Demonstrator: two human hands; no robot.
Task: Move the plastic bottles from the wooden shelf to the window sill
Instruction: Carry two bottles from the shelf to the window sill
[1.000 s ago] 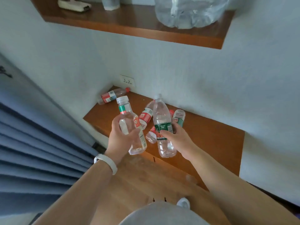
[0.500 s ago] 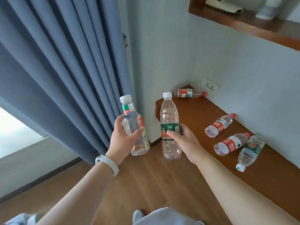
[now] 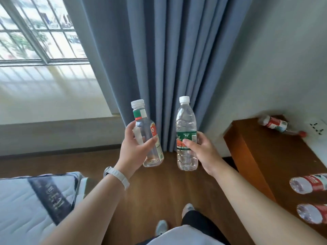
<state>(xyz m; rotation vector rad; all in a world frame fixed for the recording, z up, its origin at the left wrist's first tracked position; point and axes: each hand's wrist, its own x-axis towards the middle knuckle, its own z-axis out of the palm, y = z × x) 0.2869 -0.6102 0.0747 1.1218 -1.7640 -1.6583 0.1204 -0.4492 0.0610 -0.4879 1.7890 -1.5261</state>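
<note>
Clear plastic bottles, 5 in view: 2 in hand, 3 lying on the shelf (image 3: 256, 149).

L hand (image 3: 133, 152) grips a squat bottle (image 3: 140, 114), thumb across the front and fingers clamped round the body. It leans w/ its cap tipped left. R hand (image 3: 203, 152) grips a tall bottle (image 3: 185, 121) at the green label, thumb in front, fingers curled round the far side; it's near upright. Both are held out fwd at abt the same height, side by side but apart, over the floor (image 3: 159, 191) and in front of the curtain (image 3: 168, 59). Neither is on the sill (image 3: 53, 106), off to the left under the window (image 3: 35, 32). Forearms are bare, w/ 1 white band (image 3: 118, 175) on the L wrist.

On the shelf, 1 corner bottle (image 3: 276, 124) lies on its side by the wall, red cap, near 1 socket (image 3: 316, 129). At the frame's right lie an upper edge bottle (image 3: 309, 185) and a lower edge bottle (image 3: 313, 215), red labels, bases toward the camera, partly cut off.

Squat bottle: smooth walls, wide white cap, green-white neck band. Tall bottle: slim, ribbed, white cap. Shelf is glossy orange-brown wood, floor is wood plank, and the curtain is blue-grey cloth in deep folds. Sill is pale and smooth. 1 quilted mattress (image 3: 26, 209) sits lower left.
</note>
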